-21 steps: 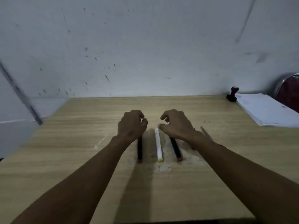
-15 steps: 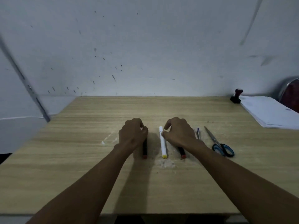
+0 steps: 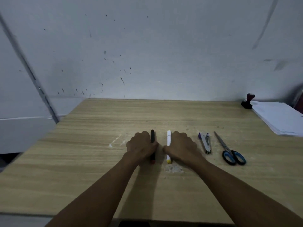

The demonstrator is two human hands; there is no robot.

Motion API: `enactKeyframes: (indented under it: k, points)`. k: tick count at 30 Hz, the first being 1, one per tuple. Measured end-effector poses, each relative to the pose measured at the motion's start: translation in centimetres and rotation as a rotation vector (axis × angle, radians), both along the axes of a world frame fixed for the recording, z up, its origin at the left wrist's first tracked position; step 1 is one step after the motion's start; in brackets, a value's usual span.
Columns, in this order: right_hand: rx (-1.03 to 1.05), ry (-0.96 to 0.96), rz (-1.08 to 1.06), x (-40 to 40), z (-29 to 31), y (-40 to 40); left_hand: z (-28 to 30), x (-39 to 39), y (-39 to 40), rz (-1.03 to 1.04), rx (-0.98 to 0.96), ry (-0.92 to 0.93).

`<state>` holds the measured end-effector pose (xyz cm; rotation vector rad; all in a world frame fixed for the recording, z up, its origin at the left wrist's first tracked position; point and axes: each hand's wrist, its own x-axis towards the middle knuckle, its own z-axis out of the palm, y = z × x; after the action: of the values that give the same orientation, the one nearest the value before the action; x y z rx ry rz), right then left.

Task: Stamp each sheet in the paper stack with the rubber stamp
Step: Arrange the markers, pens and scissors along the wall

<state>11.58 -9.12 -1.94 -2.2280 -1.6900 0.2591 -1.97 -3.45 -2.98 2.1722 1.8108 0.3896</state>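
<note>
Knob-handled rubber stamp (image 3: 247,101) beside flat paper stack (image 3: 278,117)

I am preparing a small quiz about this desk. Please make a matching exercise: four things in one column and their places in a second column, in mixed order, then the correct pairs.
Things:
1. rubber stamp
2. scissors
3. black marker
4. white marker

Places:
A. against the left hand
B. far right corner, at the paper stack
C. against the right hand
D. right of the hands, blue handles nearest the person

Pairs: 1-B, 2-D, 3-A, 4-C
</note>
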Motion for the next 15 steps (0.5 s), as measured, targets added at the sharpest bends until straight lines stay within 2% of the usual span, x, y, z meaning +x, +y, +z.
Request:
enactKeyframes:
  k: [3,11,15]
  points:
    - [-0.028,0.023,-0.026,-0.4,0.0,0.5,0.1,-0.1,0.3,0.018,-0.032,-0.102]
    - [-0.002,0.041,-0.079,-2.3,0.0,3.9,0.3,-3.8,4.2,0.095,-0.189,-0.631]
    - [0.036,0.085,-0.043,-4.3,-0.1,7.0,0.6,-6.5,7.1,0.139,-0.198,-0.763]
